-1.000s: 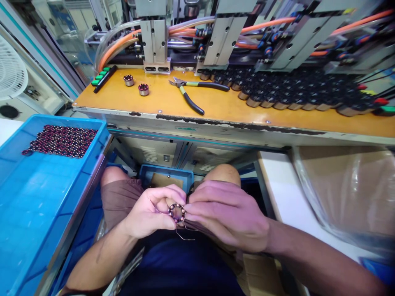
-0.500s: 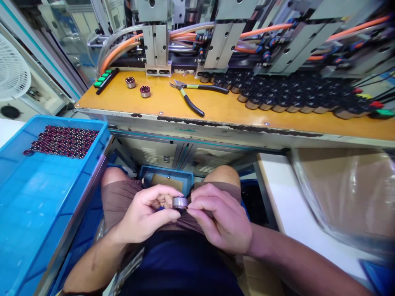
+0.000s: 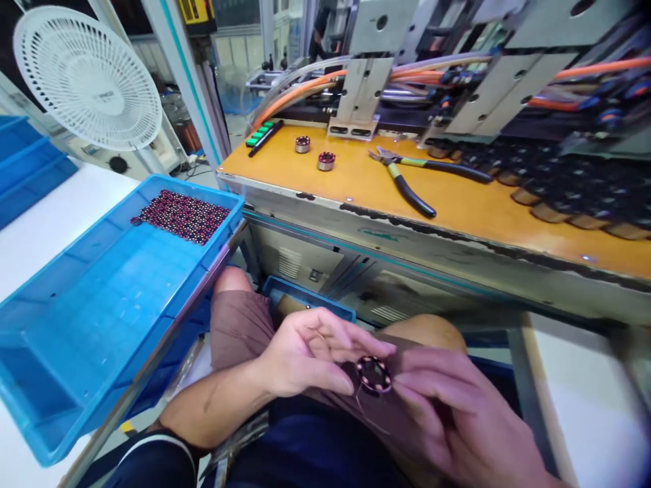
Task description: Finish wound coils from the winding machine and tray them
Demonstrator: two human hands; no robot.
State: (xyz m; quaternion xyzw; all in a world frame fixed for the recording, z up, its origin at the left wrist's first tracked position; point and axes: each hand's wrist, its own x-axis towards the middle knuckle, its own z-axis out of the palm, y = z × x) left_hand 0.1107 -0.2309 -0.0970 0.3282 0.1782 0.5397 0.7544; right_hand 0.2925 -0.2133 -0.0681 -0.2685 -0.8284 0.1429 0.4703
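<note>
A small ring-shaped motor stator (image 3: 373, 375) is tilted over my lap, its ring of copper-coloured windings turned up towards me. My right hand (image 3: 452, 400), somewhat blurred, pinches its right edge between thumb and fingers. Thin wire ends trail below the stator. On the other side my left hand (image 3: 315, 352) has its thumb and fingers spread around the stator's left side; whether a fingertip touches it is hard to see. Two similar stators, one silver-sided (image 3: 302, 144) and one with a red-and-black top (image 3: 326, 161), stand on the orange bench (image 3: 285, 173).
Cutting pliers (image 3: 407, 179) lie on the bench, left of many dark-topped cylindrical parts (image 3: 574, 183). A green-and-black pen-like item (image 3: 264, 137) is at its left end. At left, a blue tray (image 3: 116, 285) holds many stators (image 3: 186, 215); a white fan (image 3: 91, 81) stands behind.
My view has swung left. The stator, side-on between both hands before, now shows its windings. My left fingers have spread apart while the right hand keeps its pinch.
</note>
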